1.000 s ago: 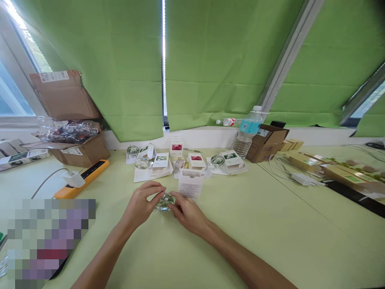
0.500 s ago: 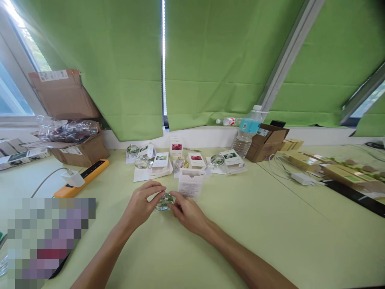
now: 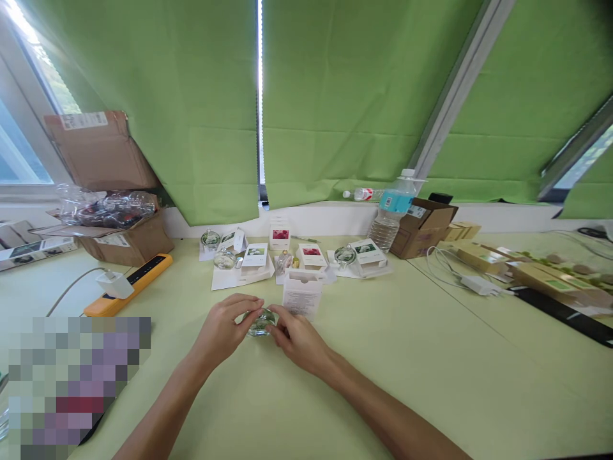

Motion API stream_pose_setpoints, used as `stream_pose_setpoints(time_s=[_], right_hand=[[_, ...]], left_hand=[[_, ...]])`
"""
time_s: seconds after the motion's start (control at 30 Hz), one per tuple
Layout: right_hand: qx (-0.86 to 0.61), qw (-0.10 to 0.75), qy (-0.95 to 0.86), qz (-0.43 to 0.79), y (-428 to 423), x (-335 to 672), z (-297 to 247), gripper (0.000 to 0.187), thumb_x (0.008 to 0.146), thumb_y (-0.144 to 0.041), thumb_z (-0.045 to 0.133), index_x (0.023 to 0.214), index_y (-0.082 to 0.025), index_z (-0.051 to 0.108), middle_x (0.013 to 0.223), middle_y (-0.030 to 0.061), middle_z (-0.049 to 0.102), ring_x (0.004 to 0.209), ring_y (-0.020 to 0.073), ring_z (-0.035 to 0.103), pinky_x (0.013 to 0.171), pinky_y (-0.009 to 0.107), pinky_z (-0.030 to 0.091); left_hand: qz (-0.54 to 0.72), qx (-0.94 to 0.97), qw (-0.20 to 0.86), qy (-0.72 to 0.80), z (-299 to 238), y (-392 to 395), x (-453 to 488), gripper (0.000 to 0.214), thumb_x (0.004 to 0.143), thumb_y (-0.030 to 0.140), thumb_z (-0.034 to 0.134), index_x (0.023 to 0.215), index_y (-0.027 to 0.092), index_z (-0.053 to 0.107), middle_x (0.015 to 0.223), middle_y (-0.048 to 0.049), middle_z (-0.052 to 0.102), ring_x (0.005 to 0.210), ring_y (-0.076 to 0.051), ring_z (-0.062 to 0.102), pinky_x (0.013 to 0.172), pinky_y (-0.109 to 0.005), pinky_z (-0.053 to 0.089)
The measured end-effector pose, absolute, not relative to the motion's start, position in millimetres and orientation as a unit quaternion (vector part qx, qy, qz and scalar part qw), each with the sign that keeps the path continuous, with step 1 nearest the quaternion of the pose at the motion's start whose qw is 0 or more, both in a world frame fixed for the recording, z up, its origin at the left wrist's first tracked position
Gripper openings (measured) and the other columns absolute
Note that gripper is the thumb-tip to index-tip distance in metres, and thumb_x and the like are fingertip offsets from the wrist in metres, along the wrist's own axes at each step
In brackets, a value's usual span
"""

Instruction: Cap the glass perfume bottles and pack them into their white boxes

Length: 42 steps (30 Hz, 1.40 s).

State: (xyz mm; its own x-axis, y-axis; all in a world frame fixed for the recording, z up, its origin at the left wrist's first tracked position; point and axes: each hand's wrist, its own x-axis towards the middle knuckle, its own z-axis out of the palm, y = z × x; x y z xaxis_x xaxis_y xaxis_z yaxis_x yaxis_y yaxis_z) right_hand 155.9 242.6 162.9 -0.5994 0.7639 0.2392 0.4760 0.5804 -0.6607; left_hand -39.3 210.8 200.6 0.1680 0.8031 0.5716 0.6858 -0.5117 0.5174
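Observation:
A clear, round glass perfume bottle [image 3: 261, 324] stands on the table between my two hands. The fingertips of my left hand [image 3: 228, 322] are pinched together at the bottle's top, over the cap or neck, which they hide. Against the bottle's right side, the thumb and fingers of my right hand [image 3: 297, 337] are closed, gripping it. Just behind my right hand stands an open white carton [image 3: 302, 294] with small print on its face. Farther back, several similar bottles, such as a green-tinted one [image 3: 345, 255], lie beside white boxes with flower pictures, like the red one [image 3: 280, 237].
At left are an orange power strip [image 3: 149, 271] with a white charger [image 3: 115, 284] and a cardboard box [image 3: 129, 239] of plastic bottles. A large water bottle [image 3: 385, 223] and a brown carton [image 3: 421, 230] stand back right. A white adapter [image 3: 480, 285] and cable lie at right.
The view has shifted very slightly. Both hands stay at the bottle in nearly the same pose.

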Motion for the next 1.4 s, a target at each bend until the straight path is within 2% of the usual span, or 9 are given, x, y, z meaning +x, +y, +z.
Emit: stream_pose_setpoints(time_s=[0.27,0.5,0.73,0.97,1.17,1.4], right_hand=[[-0.366,0.260,-0.851,0.272,244.6,155.7,161.1,0.030,0.095,-0.032,0.045,0.123,-0.023,0.047,0.067,-0.0017,0.064,0.055,0.0153,0.055,0.054,0.023,0.038],[-0.364,0.261,-0.851,0.273,244.3,156.4,160.4,0.030,0.096,-0.032,0.045,0.124,-0.022,0.048,0.067,-0.0015,0.064,0.056,0.0152,0.055,0.054,0.023,0.037],[-0.363,0.259,-0.852,0.273,243.7,156.3,160.3,0.031,0.096,-0.033,0.044,0.125,-0.022,0.047,0.067,-0.0016,0.064,0.055,0.0146,0.055,0.054,0.023,0.036],[-0.363,0.258,-0.852,0.275,245.7,156.2,157.8,0.032,0.096,-0.033,0.044,0.126,-0.022,0.047,0.065,-0.0023,0.062,0.054,0.0140,0.053,0.054,0.022,0.036],[-0.366,0.259,-0.850,0.277,245.6,155.9,158.1,0.033,0.096,-0.032,0.045,0.126,-0.022,0.047,0.067,-0.0014,0.064,0.056,0.0148,0.056,0.055,0.023,0.038],[-0.363,0.261,-0.850,0.280,245.8,155.6,157.2,0.032,0.096,-0.033,0.045,0.126,-0.023,0.047,0.067,-0.0023,0.064,0.056,0.0148,0.056,0.056,0.023,0.039]], left_hand=[[0.420,0.773,0.049,0.472,199.4,211.3,-39.4,0.015,0.088,0.026,0.057,0.091,0.025,0.072,0.097,-0.0028,0.074,0.093,-0.018,0.068,0.082,-0.030,0.055],[0.429,0.725,0.177,0.508,201.8,212.7,-41.6,0.014,0.087,0.032,0.061,0.090,0.027,0.073,0.100,-0.0002,0.075,0.095,-0.017,0.069,0.085,-0.030,0.055],[0.432,0.765,0.129,0.460,201.7,212.9,-42.4,0.013,0.087,0.026,0.060,0.092,0.025,0.072,0.098,-0.0008,0.074,0.096,-0.016,0.067,0.086,-0.028,0.053],[0.415,0.741,0.185,0.495,201.2,215.1,-46.4,0.015,0.087,0.032,0.060,0.093,0.028,0.073,0.103,0.0015,0.075,0.097,-0.017,0.069,0.086,-0.028,0.054],[0.413,0.767,0.135,0.472,198.9,215.6,-46.9,0.015,0.087,0.030,0.059,0.093,0.027,0.073,0.102,0.0013,0.075,0.097,-0.019,0.070,0.086,-0.029,0.055],[0.412,0.767,0.137,0.472,196.4,215.7,-47.2,0.016,0.088,0.030,0.059,0.094,0.027,0.073,0.103,0.0016,0.075,0.098,-0.019,0.070,0.086,-0.029,0.055]])
